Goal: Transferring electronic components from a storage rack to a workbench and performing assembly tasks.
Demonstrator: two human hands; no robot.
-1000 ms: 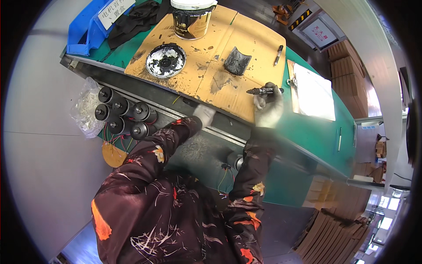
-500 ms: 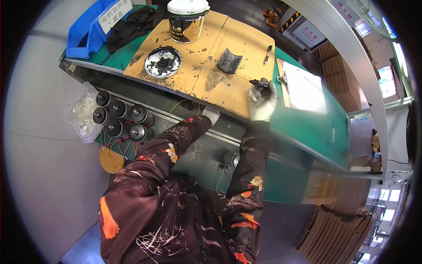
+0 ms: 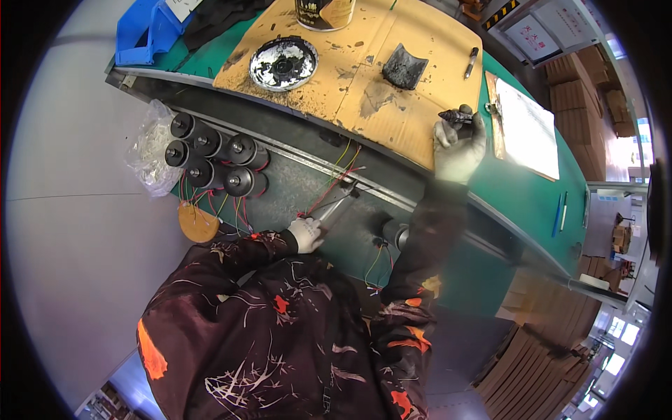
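My left hand (image 3: 306, 234), in a whitish glove, is closed near my body at the lower end of a silvery, elongated part (image 3: 337, 210) with dark ends. Red and yellow wires lie beside that part; blur hides its exact kind. Over the cardboard's right edge, my right hand (image 3: 459, 145), also gloved, has its fingers closed around a short, black-smeared implement (image 3: 455, 117). Left of it on the cardboard (image 3: 364, 126) rests a curved black piece (image 3: 404, 68). A round lid (image 3: 283, 64) smeared with black lies farther left, below a tub (image 3: 324, 12) that is partly cut off.
Several black cylindrical motors (image 3: 241, 148) with coloured wires stand at left beside a clear plastic bag (image 3: 152, 143) and a round wooden disc (image 3: 199, 222). Another motor (image 3: 396, 234) lies near my right forearm. A marker (image 3: 472, 62) and a clipboard (image 3: 525, 129) lie at right.
My left hand has drawn back from beneath the cardboard's near edge toward my body, and the silvery part now shows with it. My right hand keeps the black-smeared implement. The whole view has shifted.
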